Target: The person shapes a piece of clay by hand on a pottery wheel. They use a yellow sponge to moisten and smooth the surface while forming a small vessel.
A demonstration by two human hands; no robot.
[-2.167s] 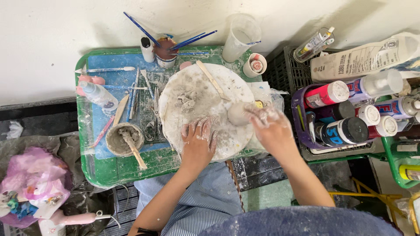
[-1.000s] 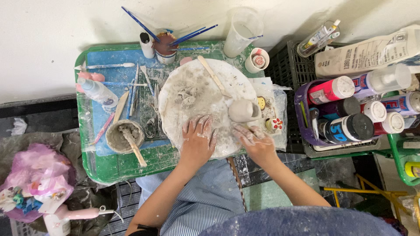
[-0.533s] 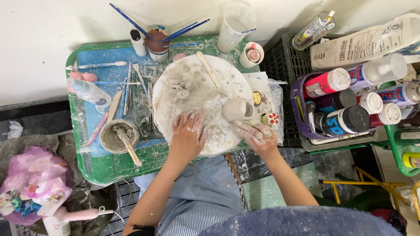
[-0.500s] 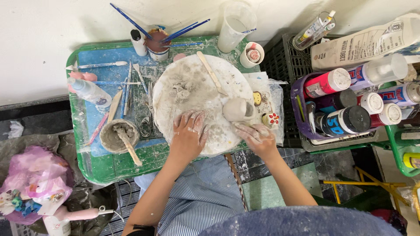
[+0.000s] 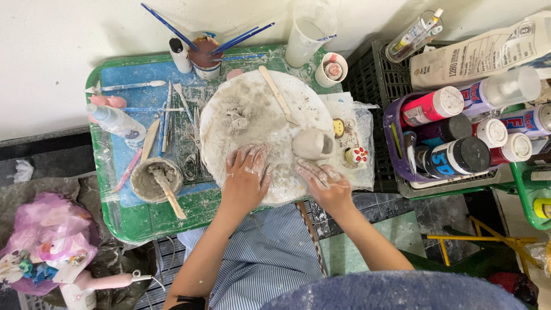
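The left hand [image 5: 247, 175] is lying flat and open on the clay-smeared round board [image 5: 252, 97], holding nothing. The right hand [image 5: 324, 182], clay-coated and open, is resting empty near a small grey clay cup [image 5: 313, 143].

Clay-smeared left hand [image 5: 247, 175] and right hand [image 5: 324, 182] flat on round board [image 5: 252, 97] beside clay cup [image 5: 313, 143].

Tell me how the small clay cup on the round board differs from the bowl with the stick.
The clay cup lies tipped on its side on the round board, empty; the bowl sits upright on the green tray, holding grey paste and a wooden stick. The bowl is wider. Both are grey.
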